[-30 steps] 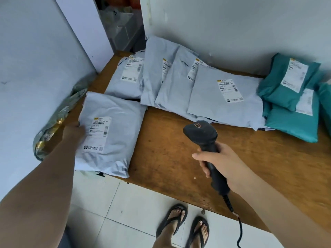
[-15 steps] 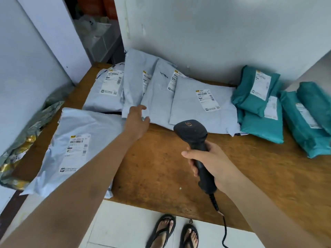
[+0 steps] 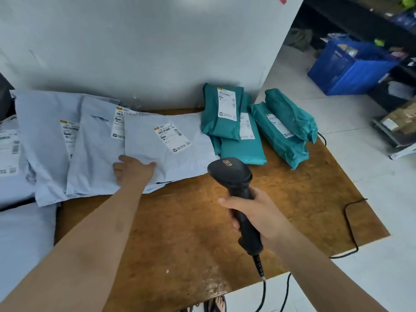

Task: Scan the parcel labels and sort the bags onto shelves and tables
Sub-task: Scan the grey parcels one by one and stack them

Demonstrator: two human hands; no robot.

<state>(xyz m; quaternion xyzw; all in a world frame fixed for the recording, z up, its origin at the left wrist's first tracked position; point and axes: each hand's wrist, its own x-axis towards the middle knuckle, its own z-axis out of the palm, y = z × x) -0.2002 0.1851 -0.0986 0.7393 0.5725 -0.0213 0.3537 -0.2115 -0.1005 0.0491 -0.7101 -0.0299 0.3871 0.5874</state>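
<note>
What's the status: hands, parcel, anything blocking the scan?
Left hand flat on near corner of grey bag, grip unclear. Right hand shut on scanner, aimed toward the bag. Label face up, nothing covering it.

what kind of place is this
Probably a parcel sorting or pickup depot: labelled grey mailer bags and teal bags lie on a wooden table, the right hand holds a barcode scanner, and a blue crate stands behind.

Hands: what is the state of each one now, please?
Left hand: open, fingers resting on the grey parcel bag.
Right hand: closed, holding the scanner.
</note>
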